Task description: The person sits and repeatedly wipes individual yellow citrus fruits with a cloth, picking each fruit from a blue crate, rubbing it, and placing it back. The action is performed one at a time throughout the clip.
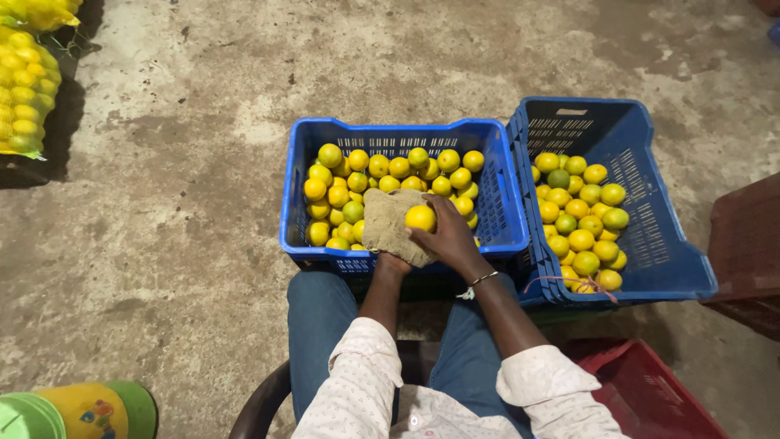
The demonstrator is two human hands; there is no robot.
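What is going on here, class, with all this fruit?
A seated person holds a yellow fruit in the right hand against a tan cloth draped over the left hand, above a blue crate of yellow-green fruit. A second blue crate, tilted, stands at the right, partly filled. A red crate lies by the person's leg.

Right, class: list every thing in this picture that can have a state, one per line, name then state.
Left blue crate: level, partly filled with yellow-green citrus.
Right blue crate: tilted, partly filled.
Red crate: contents not visible.
Cloth: draped over left hand.
Fruit: pressed on the cloth by right hand.
Mesh sacks: full of fruit.
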